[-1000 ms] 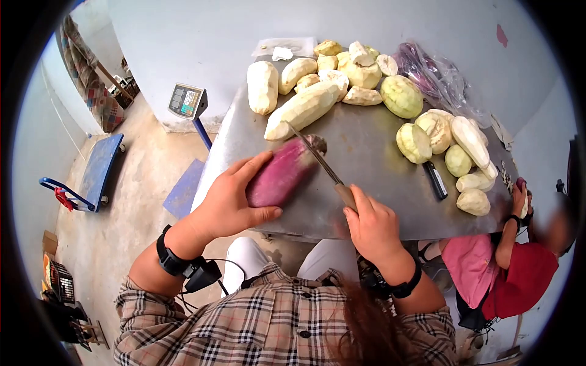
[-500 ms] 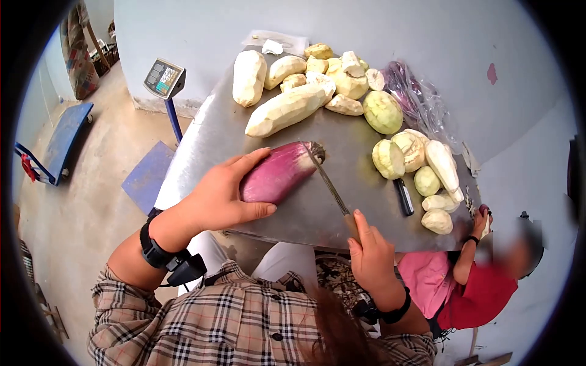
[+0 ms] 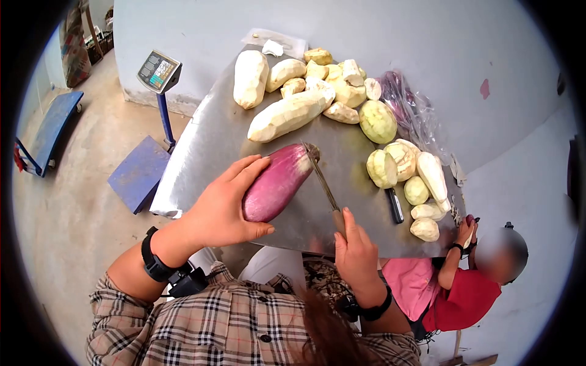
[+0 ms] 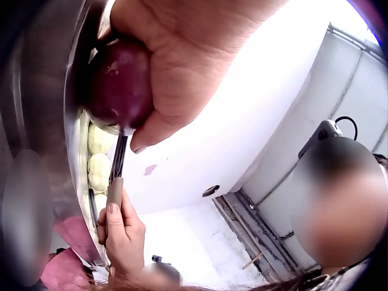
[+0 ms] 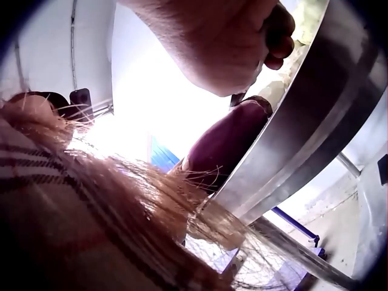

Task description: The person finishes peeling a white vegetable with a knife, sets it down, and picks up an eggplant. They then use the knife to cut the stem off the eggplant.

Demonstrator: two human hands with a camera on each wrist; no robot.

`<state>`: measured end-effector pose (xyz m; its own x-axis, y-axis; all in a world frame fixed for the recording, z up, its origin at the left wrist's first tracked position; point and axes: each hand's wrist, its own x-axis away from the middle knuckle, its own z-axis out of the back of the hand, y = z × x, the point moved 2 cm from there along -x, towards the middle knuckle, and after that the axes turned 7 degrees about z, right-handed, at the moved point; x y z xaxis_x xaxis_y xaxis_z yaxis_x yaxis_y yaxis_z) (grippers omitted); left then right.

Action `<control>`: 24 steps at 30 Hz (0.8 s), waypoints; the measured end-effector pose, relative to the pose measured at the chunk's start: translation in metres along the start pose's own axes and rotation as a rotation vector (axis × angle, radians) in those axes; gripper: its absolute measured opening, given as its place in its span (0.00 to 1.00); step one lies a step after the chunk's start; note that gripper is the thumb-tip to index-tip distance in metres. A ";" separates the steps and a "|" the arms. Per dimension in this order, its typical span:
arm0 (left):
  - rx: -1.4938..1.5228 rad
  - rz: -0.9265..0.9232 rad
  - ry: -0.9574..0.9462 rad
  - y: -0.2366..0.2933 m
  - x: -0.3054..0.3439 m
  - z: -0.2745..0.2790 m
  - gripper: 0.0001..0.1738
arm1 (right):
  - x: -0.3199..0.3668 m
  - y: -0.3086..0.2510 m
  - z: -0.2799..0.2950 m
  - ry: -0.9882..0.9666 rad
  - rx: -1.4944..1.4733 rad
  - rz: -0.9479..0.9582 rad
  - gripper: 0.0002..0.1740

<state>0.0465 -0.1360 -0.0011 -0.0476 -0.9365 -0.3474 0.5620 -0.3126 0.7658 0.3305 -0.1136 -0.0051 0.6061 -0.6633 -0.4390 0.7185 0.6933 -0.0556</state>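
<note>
A purple eggplant point(image 3: 278, 183) lies tilted over the steel table, its pale, brown-stemmed end pointing away. My left hand point(image 3: 221, 204) holds its near part, with the thumb along the lower side and fingers over the top. In the left wrist view its rounded purple end point(image 4: 121, 85) fills the palm. My right hand point(image 3: 356, 253) grips the brownish handle of a knife point(image 3: 328, 189), index finger laid along it. The narrow dark blade crosses the eggplant right at its stem end. In the right wrist view the right hand point(image 5: 224, 51) hides most of the knife.
Peeled pale eggplants point(image 3: 290, 116) and pieces lie across the back and right of the steel table point(image 3: 342, 146). A black-handled tool point(image 3: 394, 205) and a plastic bag point(image 3: 418, 122) lie there too. A platform scale point(image 3: 160, 70) stands left; a person in red point(image 3: 467, 299) sits right.
The knife blade has come down from above the eggplant's upper end to its stem end. The head view has shifted, so the table and scale appear further left. Both hands keep their hold.
</note>
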 end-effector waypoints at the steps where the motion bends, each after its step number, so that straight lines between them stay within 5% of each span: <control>1: 0.000 -0.007 0.004 0.000 0.001 -0.001 0.55 | -0.002 0.000 0.000 -0.001 0.001 0.002 0.34; 24: -0.113 -0.086 -0.017 0.009 0.000 -0.003 0.51 | -0.016 0.006 -0.002 -0.130 0.168 -0.070 0.21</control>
<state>0.0541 -0.1384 0.0042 -0.1132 -0.9100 -0.3988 0.6443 -0.3727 0.6678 0.3242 -0.0980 -0.0004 0.5835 -0.7466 -0.3194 0.8007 0.5946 0.0728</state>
